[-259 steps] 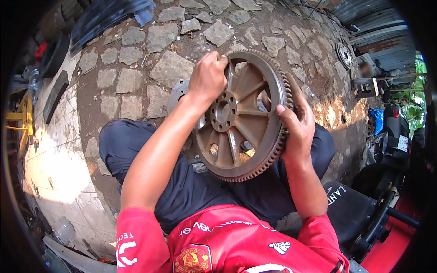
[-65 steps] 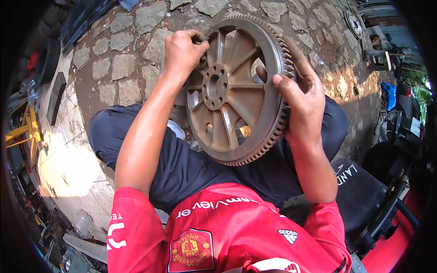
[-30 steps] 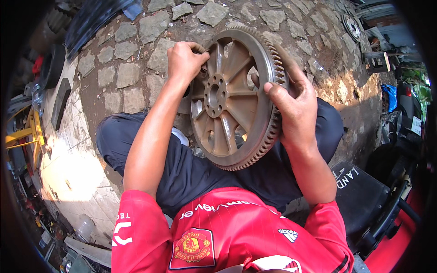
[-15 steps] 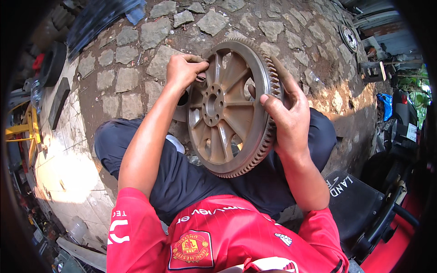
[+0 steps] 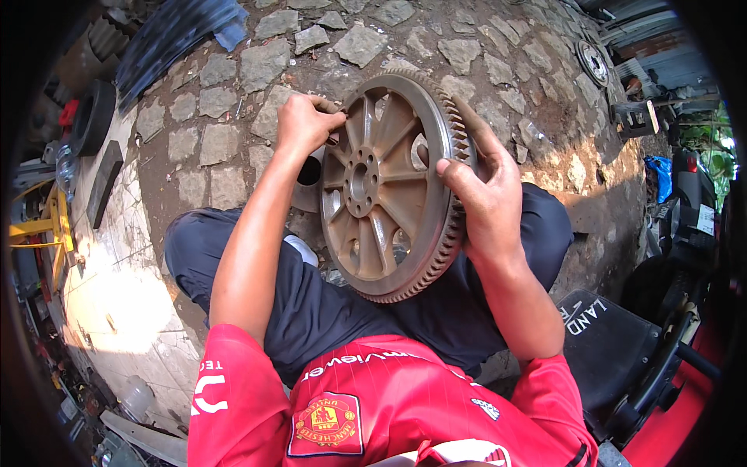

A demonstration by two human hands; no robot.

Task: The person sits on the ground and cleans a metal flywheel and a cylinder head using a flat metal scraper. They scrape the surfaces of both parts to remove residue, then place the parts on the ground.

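Note:
A brown, rusty metal flywheel [image 5: 401, 178] with spokes, a bolt-holed hub and a toothed outer ring stands tilted above my lap. My right hand [image 5: 494, 198] grips the toothed rim from the right, thumb on the near edge and fingers reaching round behind. At the upper left edge of the wheel, my left hand [image 5: 302, 124] is closed in a pinch close to the rim. Something small and dark shows under its fingertips, too little to name. Behind the wheel's left side, a grey hollow metal part [image 5: 306, 191] is partly hidden.
Rough stone paving [image 5: 222, 144] spreads ahead of my bent legs. To the left are a dark bar [image 5: 104, 183], a tyre [image 5: 93, 117] and a yellow metal frame [image 5: 58, 222]. A black padded seat [image 5: 607, 342] stands close at my right, and a round metal wheel [image 5: 594, 62] lies far right.
My left hand has shifted slightly left along with its pinch, and a small gap from the rim is hard to judge. The flywheel and my right hand have moved slightly left.

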